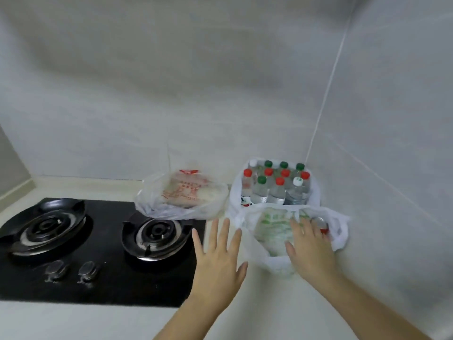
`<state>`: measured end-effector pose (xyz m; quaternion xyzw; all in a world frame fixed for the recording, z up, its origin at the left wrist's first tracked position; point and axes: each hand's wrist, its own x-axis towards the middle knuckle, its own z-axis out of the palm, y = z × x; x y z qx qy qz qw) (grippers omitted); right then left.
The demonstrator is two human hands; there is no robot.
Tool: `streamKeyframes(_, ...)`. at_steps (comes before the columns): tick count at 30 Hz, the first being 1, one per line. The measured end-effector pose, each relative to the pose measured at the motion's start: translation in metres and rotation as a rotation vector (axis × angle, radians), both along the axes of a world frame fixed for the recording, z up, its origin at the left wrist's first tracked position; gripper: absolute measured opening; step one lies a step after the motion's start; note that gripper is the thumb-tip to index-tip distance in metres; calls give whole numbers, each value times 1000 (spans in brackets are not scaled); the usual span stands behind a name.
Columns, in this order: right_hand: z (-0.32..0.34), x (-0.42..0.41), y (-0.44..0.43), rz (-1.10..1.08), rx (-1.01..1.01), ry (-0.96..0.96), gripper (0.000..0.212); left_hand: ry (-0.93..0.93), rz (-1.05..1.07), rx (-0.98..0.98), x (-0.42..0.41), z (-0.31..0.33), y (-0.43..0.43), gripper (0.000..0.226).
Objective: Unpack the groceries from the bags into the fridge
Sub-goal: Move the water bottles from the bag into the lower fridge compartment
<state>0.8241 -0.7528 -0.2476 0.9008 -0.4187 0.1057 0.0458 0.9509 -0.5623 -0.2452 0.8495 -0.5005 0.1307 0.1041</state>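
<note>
Three plastic bags stand on the pale counter [122, 322]. The near bag with green print [272, 231] holds a red can [321, 225]. My right hand [310, 246] reaches over this bag with fingers straight, fingertips at its opening beside the can. Behind it, a white bag [235, 192] holds several water bottles [277, 185] with red, green and white caps. To the left lies a clear bag with red print [186, 192]. My left hand [219, 256] hovers spread open just left of the green-print bag, holding nothing. The fridge is out of view.
A black two-burner gas hob [98, 241] with two knobs fills the left of the counter. Tiled walls [380, 119] meet in a corner right behind the bottle bag.
</note>
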Motion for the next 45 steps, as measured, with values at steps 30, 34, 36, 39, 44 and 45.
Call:
streamKeyframes(30,89,50,-129,43,470,392,57,209,-206,96,56,-22,-159,83)
streamKeyframes(34,127,60,-123,173,681,111,61,561,-281,-85,49,-2,-167,88)
streamKeyframes(36,139,67,-118,233,769,4,61,785,-248,-271,53,4,-170,69)
streamKeyframes(39,145,79,-122,310,875,-23,68,854,-202,-361,62,9,-165,55)
streamKeyframes(44,129,109,-146,237,927,41,77,902,-107,-441,86,13,-142,53)
streamKeyframes(45,120,120,-147,193,872,-7,73,903,-82,-459,91,15,-135,53)
